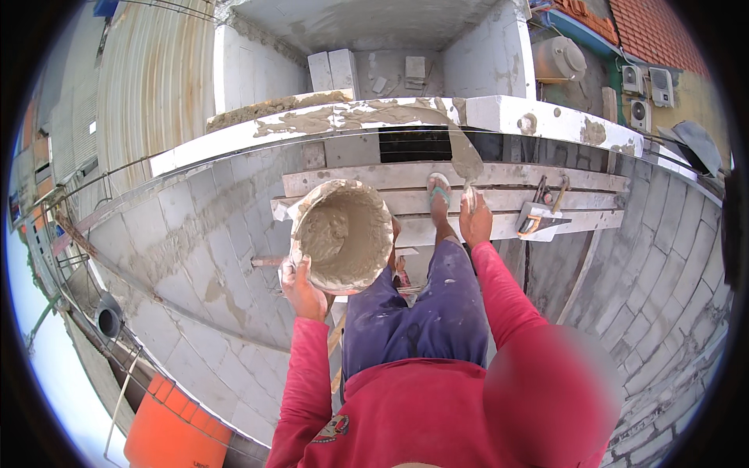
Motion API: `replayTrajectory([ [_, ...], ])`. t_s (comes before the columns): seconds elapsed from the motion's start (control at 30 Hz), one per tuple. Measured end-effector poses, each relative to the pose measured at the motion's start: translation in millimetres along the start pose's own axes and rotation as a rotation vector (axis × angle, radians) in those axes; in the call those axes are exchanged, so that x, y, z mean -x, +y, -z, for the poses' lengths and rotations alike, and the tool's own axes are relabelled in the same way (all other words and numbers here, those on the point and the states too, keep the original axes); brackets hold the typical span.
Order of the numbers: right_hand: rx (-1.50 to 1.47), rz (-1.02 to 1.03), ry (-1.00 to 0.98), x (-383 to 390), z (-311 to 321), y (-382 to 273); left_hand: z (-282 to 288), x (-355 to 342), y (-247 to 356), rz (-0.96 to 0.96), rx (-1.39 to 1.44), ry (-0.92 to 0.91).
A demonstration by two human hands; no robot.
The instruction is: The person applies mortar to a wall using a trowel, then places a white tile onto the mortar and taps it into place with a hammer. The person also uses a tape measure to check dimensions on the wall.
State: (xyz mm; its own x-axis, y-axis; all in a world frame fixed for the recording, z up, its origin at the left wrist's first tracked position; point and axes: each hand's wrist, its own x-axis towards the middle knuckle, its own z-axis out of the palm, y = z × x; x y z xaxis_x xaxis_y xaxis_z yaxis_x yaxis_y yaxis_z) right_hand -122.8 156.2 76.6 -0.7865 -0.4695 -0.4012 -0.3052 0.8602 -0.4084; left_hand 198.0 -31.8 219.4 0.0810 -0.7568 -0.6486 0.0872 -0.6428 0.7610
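Note:
My left hand grips the near left rim of a mortar-crusted bucket, tilted so its inside shows. Wet grey mortar lies in the bottom of it. My right hand is closed around the handle of a trowel. Mortar coats the trowel's blade, which points away from me, its far end close to the white block wall. Along the top of that wall runs an uneven layer of grey mortar, thicker left of the trowel. The trowel handle is mostly hidden by my fingers.
My foot stands on scaffold planks below the wall. At their right end lie a handsaw and a hammer. A thin string line crosses in front of the wall. Loose white blocks stand beyond; an orange tank is lower left.

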Motion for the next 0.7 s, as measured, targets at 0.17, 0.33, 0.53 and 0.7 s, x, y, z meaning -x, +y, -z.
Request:
replayTrajectory([
  [0.17, -0.106, -0.052, 0.001, -13, -12, -30, -17, 8, 7, 0.006, -0.004, -0.054],
  [0.33, -0.157, -0.349, -0.211, 22, -40, -6, -15, 7, 7, -0.019, -0.052, -0.082],
  [0.53, -0.077, 0.041, -0.221, 104, 12, -27, -12, 3, 15, -0.051, -0.075, -0.075],
  [0.7, 0.272, 0.496, -0.455, 91, 65, -100, -30, 9, 24, -0.132, -0.338, -0.129],
])
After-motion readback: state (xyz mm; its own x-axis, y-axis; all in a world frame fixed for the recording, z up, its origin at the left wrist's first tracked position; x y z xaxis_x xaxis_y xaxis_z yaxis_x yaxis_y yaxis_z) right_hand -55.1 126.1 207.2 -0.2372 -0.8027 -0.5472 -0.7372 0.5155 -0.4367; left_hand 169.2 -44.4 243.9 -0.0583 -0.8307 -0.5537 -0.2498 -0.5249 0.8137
